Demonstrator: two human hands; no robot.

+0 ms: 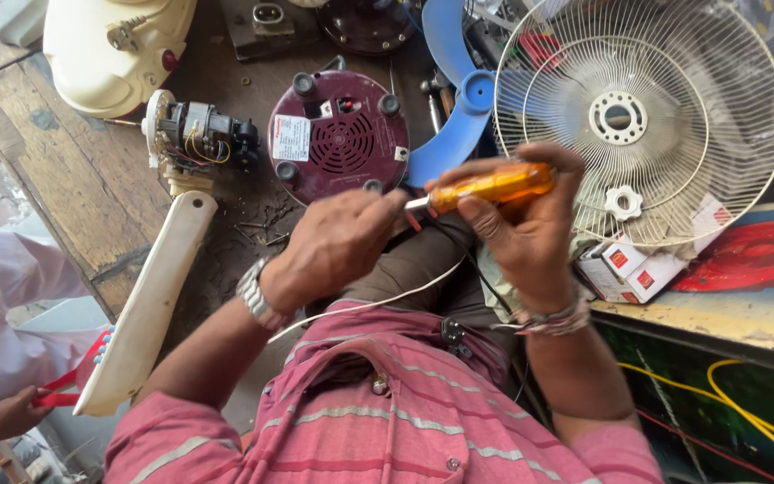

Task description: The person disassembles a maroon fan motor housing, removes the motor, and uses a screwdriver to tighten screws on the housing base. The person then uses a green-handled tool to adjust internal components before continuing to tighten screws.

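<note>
Over the lap, the right hand point(521, 224) grips an orange translucent-handled screwdriver point(481, 190), left hand point(338, 242) pinching its shaft. Beyond lie 2 white-and-red cardboard boxes point(633, 267), a white-labelled maroon round base point(338, 134) and a wire fan guard point(642, 116).

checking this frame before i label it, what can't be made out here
Head view only:
- Screwdriver tip: hidden behind the left hand.
- What the left hand grips: covered by its own fingers.
- White wire: its upper end is lost under the hands.
- Right hand palm: hidden by the screwdriver handle.
</note>
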